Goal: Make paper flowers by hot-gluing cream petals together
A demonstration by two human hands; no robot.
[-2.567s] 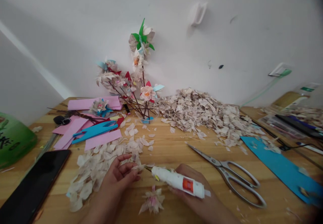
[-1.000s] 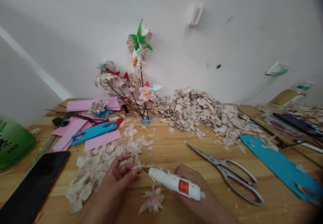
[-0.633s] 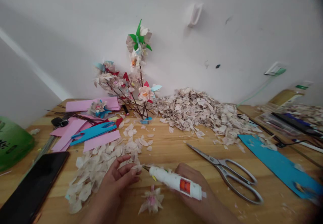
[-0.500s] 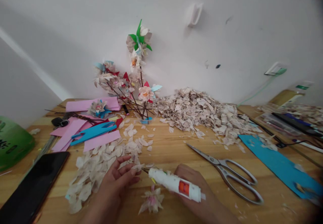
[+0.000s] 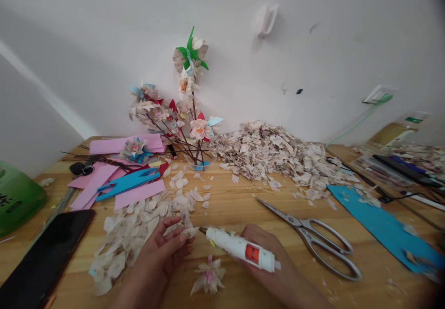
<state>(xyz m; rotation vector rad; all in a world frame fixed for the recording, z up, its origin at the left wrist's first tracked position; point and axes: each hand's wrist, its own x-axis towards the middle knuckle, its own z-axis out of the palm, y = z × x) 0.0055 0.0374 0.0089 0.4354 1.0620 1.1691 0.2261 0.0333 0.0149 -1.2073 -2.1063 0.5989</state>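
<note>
Between thumb and fingertips, my left hand (image 5: 165, 253) pinches a pale dried petal (image 5: 191, 231). My right hand (image 5: 266, 253) is wrapped round a white hot glue gun (image 5: 236, 246) with a red-orange window in its side. The gun's dark nozzle (image 5: 203, 230) points left, right at the petal's edge; whether they touch I cannot tell. Below the gun, a small flower of pale petals with a pink centre (image 5: 209, 275) lies on the wooden table (image 5: 229, 207). Many loose petals (image 5: 130, 234) are spread beside and behind my left hand.
Silver scissors (image 5: 306, 234) lie open-bladed at right, near a blue sheet (image 5: 382, 228). A big petal heap (image 5: 274, 153) is against the wall. Petal flowers on twigs (image 5: 200, 128) stand at the back. At left are a phone (image 5: 48, 253), pink paper (image 5: 139, 195) and a green container (image 5: 21, 197).
The glue gun's nozzle has drawn slightly up, and now shows clearly beside the petal. My left hand keeps its pinch, almost still.
</note>
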